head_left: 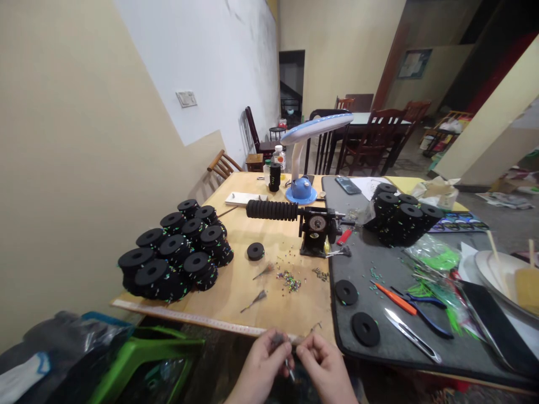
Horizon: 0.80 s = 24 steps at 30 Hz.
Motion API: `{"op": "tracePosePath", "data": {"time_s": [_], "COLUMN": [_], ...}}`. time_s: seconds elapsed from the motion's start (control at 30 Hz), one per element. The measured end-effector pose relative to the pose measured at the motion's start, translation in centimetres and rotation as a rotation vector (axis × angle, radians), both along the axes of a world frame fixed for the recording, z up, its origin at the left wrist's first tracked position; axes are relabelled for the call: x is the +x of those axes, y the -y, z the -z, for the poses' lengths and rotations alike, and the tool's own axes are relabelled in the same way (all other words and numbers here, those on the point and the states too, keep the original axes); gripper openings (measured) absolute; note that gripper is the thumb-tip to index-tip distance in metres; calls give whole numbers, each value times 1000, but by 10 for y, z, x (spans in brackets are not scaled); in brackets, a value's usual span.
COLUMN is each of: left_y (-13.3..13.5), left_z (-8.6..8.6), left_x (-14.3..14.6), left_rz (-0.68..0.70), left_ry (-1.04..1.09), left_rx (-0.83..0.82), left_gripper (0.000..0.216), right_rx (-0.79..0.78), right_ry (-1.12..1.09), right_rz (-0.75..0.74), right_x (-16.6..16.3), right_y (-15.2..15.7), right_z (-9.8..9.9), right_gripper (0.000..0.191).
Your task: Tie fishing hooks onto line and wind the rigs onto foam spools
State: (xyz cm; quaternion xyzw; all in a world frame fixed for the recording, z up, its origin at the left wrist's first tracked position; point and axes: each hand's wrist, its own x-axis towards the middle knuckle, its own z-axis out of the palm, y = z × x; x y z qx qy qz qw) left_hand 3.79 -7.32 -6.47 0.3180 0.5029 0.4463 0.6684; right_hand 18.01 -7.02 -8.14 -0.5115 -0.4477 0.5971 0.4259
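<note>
At the table's front edge, my left hand (268, 359) is closed around a small, thin grey piece with a whitish tip (289, 370) pointing down; its exact kind is unclear. Beside it, my right hand (318, 362) has thumb and forefinger pinched together, and a thin dark wire-like bit (315, 326) sticks out above; what lies between those fingertips is too small to make out. Just beyond lie a grey tasselled piece (256, 299), another tasselled piece with orange (265, 270), a heap of coloured beads (290, 280) and small metal parts (320, 274).
Stacked black foam spools (154, 272) fill the left side. A winding machine (315, 227) bears a row of black discs (272, 210); behind stands a blue desk lamp (301, 188). On the grey mat (357, 252) lie tweezers (410, 334), pliers (429, 317) and loose spools (365, 329).
</note>
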Motion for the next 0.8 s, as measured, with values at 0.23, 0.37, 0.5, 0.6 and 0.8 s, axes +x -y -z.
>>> {"op": "tracePosePath", "data": {"time_s": [0.23,0.37,0.5,0.6,0.8], "left_y": [0,1,1,0,-2], "left_z": [0,-4,-5,-4,-3], "left_x": [-1,-1,0,1,1], "left_rz": [-8,2,-13,-17,-23], "left_ry": [-60,-95,-114,-132,-129], "left_rx": [23,35,37,41,53], "left_gripper": [41,41,43,44,44], "right_rx": [2,-14,-35,-67,-72], "right_ry": [29,15,19,10,-5], "right_rz": [-94,-156,-185,-192,-191], "right_x": [0,0,0,0,-1], "right_y": [-1,-4,-6,-7,-9], "right_z": [-3,-18,-25,-23,-17], "right_gripper": [38,27,21,23,30]}}
